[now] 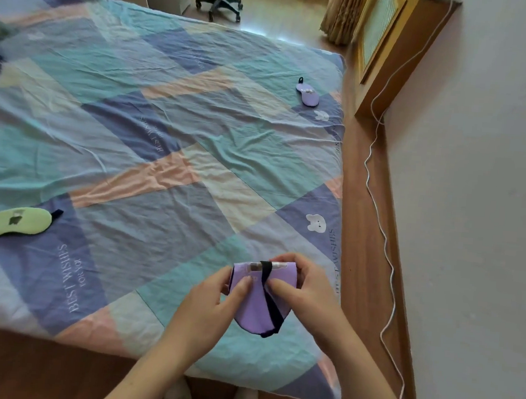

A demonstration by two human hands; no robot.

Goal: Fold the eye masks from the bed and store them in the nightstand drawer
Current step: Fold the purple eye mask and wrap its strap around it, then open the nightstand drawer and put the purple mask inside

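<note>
A purple eye mask (254, 309) with a black strap is folded in half and held above the bed's near right corner. My left hand (212, 302) pinches its left side, and my right hand (304, 292) grips its right side and top edge. A green eye mask (17, 221) lies flat on the bed at the left. Another purple eye mask (308, 93) lies near the bed's far right edge. No nightstand drawer is in view.
The bed (153, 134) carries a patchwork cover in teal, blue and pink. A white cord (380, 208) runs along the wooden floor by the right wall. A wooden cabinet (390, 45) stands at the far right, an office chair base (219, 3) beyond the bed.
</note>
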